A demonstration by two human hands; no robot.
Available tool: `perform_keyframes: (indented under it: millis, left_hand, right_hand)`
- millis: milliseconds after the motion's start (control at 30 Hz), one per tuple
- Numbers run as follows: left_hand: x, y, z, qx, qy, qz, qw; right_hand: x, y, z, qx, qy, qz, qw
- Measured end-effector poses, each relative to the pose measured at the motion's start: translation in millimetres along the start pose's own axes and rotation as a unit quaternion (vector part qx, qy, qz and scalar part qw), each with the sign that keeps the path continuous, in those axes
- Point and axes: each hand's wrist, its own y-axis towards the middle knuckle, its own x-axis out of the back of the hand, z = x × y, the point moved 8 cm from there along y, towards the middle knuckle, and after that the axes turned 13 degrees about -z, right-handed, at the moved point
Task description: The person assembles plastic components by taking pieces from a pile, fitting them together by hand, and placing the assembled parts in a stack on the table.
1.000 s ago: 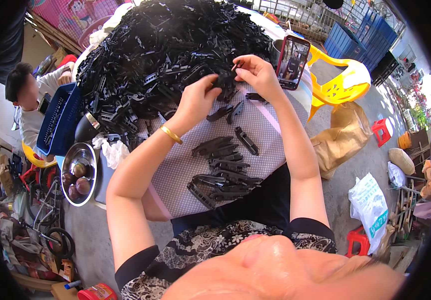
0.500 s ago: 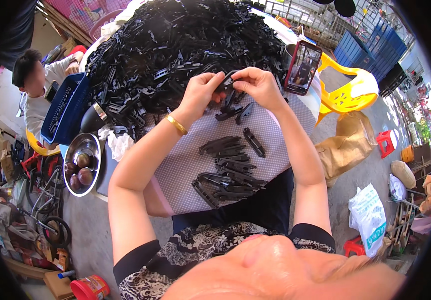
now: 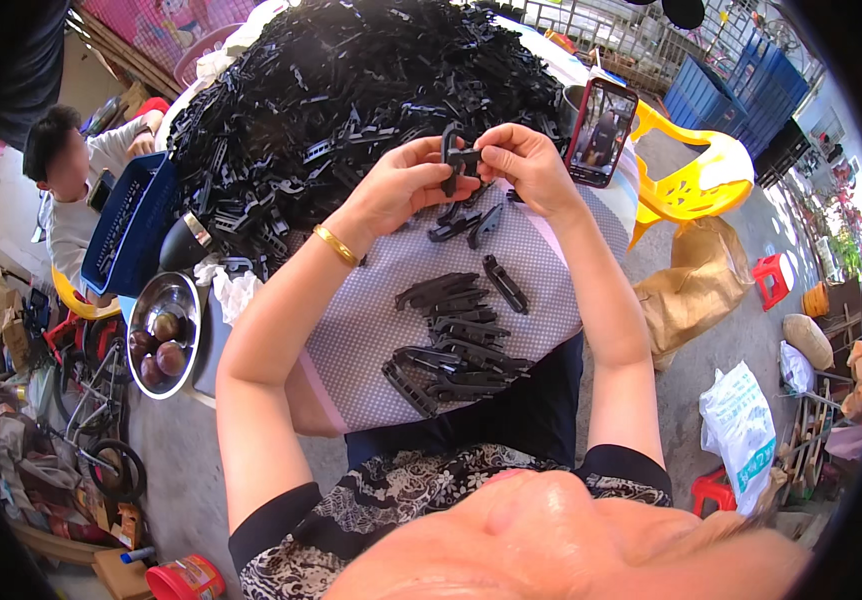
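Note:
Over the table's middle, my left hand (image 3: 403, 188) grips a long black plastic part (image 3: 450, 150), turned upright between thumb and fingers. My right hand (image 3: 531, 172) pinches a smaller black plastic piece (image 3: 469, 160) that meets the side of the long part; whether the two are joined I cannot tell. Beyond both hands rises a big heap of black plastic parts (image 3: 341, 70). A few loose parts (image 3: 471, 226) lie just below my fingers. Closer to me, a stack of similar long parts (image 3: 461, 345) rests on the patterned tablecloth (image 3: 351, 340), with a single part (image 3: 504, 284) beside it.
A phone (image 3: 602, 132) stands propped right of the heap. At the left are a metal bowl of round dark fruit (image 3: 187, 290), crumpled tissue (image 3: 236, 292), a black cup (image 3: 184, 243) and a blue basket (image 3: 131, 230), near a seated person (image 3: 101, 160). A yellow chair (image 3: 696, 185) stands right.
The long black part has turned from slanted to upright in my left hand. My right hand has shifted slightly right and now pinches a piece at its side.

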Motion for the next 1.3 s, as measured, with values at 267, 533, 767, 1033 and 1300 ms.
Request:
perform_keyframes:
  millis: [267,533,767,1033,1300]
  left_hand:
    - [22,4,-4,-0.148,0.108,-0.143,0.973]
    - [27,0,-4,-0.145,0.211,-0.198,0.946]
    - [24,-2,-10,-0.18,0.251,-0.194,0.931]
    - [15,-4,-15,-0.186,0.159,-0.141,0.959]
    - [9,-10,-23,-0.219,0.286,-0.166,0.918]
  right_hand:
    - [-11,-3,-11,0.007,-0.152,-0.034,0.988]
    - [-14,-6,-7,0.055,-0.219,-0.041,0.973]
    - [-18,-11,12,0.204,-0.348,-0.054,0.913]
    - [-14,-10,10,0.122,-0.328,-0.01,0.937]
    - [-13,-15,10,0.111,-0.368,-0.017,0.923]
